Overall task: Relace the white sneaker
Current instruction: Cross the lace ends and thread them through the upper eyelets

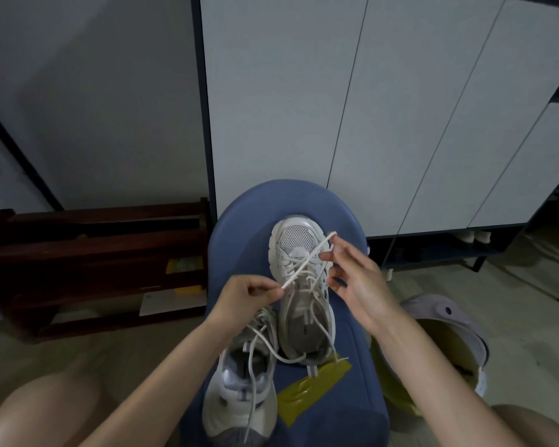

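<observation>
A white sneaker lies toe-away on a blue padded seat, partly laced. A white lace stretches diagonally across its upper. My left hand pinches the lace's near end between thumb and fingertips, left of the shoe. My right hand pinches the far part of the lace near the toe, with its other fingers spread over the shoe's right side. A second white sneaker lies nearer me, its loose laces trailing over the seat.
A strip of yellow-green tape sticks to the seat behind the shoes. A grey bin with a yellow liner stands on the right. A dark wooden rack sits left, white cabinet doors behind. My knees frame the bottom corners.
</observation>
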